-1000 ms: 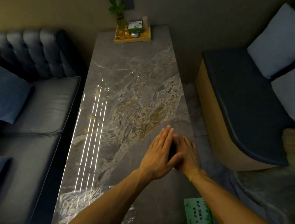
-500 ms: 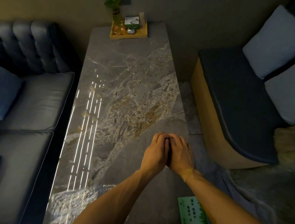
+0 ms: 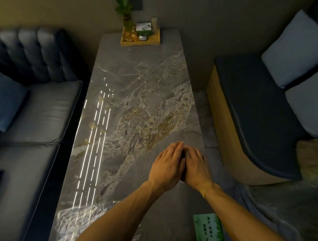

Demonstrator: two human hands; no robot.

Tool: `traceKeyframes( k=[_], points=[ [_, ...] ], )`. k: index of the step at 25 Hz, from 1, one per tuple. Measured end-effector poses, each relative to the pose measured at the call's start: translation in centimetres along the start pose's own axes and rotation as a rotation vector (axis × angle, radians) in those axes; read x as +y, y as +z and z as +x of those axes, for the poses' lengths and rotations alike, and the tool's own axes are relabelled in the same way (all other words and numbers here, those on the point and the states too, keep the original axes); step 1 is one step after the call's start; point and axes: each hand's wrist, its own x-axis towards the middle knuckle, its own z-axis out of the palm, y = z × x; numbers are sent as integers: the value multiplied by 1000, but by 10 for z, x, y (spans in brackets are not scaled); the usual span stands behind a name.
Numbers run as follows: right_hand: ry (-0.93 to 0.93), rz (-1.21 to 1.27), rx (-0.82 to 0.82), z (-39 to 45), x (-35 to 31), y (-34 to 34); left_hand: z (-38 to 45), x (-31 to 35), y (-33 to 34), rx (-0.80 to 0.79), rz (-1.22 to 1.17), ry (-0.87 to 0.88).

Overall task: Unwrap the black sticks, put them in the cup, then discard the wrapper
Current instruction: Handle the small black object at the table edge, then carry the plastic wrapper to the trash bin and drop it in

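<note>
Table (image 3: pixel 137 92): glossy veined marble. Sofa (image 3: pixel 41 111): smooth leather. Tray (image 3: pixel 141 42): wood.

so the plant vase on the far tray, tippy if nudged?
Probably. The vase looks tall and narrow with leafy stems above, so top-heavy. It appears to be glass, so likely fragile and slick. The tray rim might catch it on a slide.

hands: 2 counted (image 3: pixel 167 163) (image 3: pixel 196 167) | marble table: 1 (image 3: pixel 137 92) | wooden tray: 1 (image 3: pixel 151 41) | potted plant: 1 (image 3: pixel 123 5) | green box: 1 (image 3: pixel 211 236)

Dim room: long grey marble table (image 3: pixel 137 99) reflecting light streaks, dark tufted leather sofa (image 3: pixel 31 110) left, wood-based cushioned bench (image 3: pixel 249 118) right, beige wall (image 3: pixel 59 4).
</note>
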Motion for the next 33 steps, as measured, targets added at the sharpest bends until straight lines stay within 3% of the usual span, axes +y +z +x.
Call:
traceKeyframes(
  k=[4,9,13,17,26,33],
  points=[
    [10,79,-78,-10,9,-9,-1,-8,-9,-97,-120,-44],
    [58,222,-85,-35,27,-12,-25,-26,-11,-36,-308,-133],
    [195,257,-80,-65,46,-4,-62,-49,-1,-89,-329,-234],
    [284,143,-205,-100,58,14,-107,-76,4,-204,-261,-307],
    [38,-141,-451,-117,0,37,-194,-146,-39,-224,10,-268],
    [-66,-182,-452,-103,-81,70,-261,-233,-85,-310,224,-333]
  ],
)
